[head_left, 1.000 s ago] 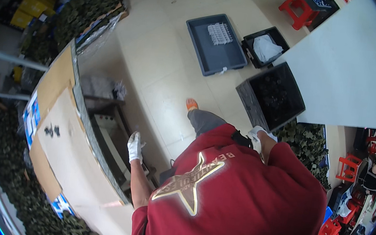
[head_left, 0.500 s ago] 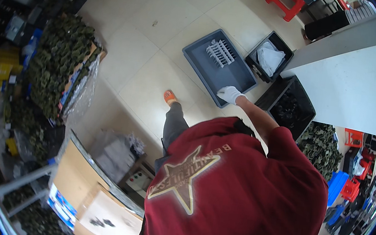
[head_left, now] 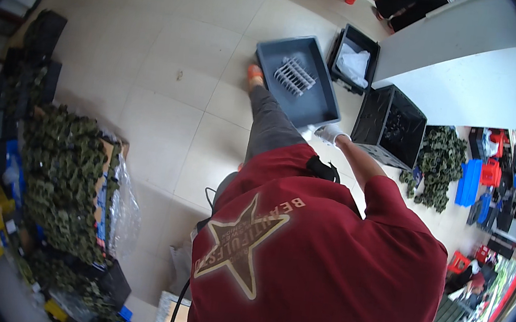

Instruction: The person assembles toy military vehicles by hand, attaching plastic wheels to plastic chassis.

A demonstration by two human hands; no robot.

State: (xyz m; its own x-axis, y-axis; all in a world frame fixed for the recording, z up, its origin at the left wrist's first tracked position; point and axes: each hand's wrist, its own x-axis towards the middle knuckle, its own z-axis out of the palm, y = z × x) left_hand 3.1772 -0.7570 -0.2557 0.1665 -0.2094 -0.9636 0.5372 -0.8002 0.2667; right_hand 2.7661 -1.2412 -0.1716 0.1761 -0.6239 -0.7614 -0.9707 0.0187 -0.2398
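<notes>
A shallow grey plastic tray (head_left: 326, 95) lies by the wall end, ahead of my body. In it sits a white-grey ribbed rack-like piece (head_left: 295, 76) with rows of thin prongs. My right hand (head_left: 331, 133), in a white glove, is closed at the tray's near corner and appears to grip the rim; the fingertips are partly hidden. A small white patch shows just left of it at the same edge, and I cannot make out what it is. My left hand does not show. My orange-shod foot (head_left: 254, 73) stands against the tray's left side.
Right of the tray stand a black bin (head_left: 353, 60) with a white plastic bag and a larger black crate (head_left: 396, 122) holding dark pieces. A white wall (head_left: 464, 83) rises behind them. Camouflage-coloured pieces (head_left: 61, 183) are heaped at left, others (head_left: 439, 162) at right.
My view has turned and moved forward. My foot has stepped up beside the tray. My right hand has gone from just inside the tray's near rim to its outer near corner.
</notes>
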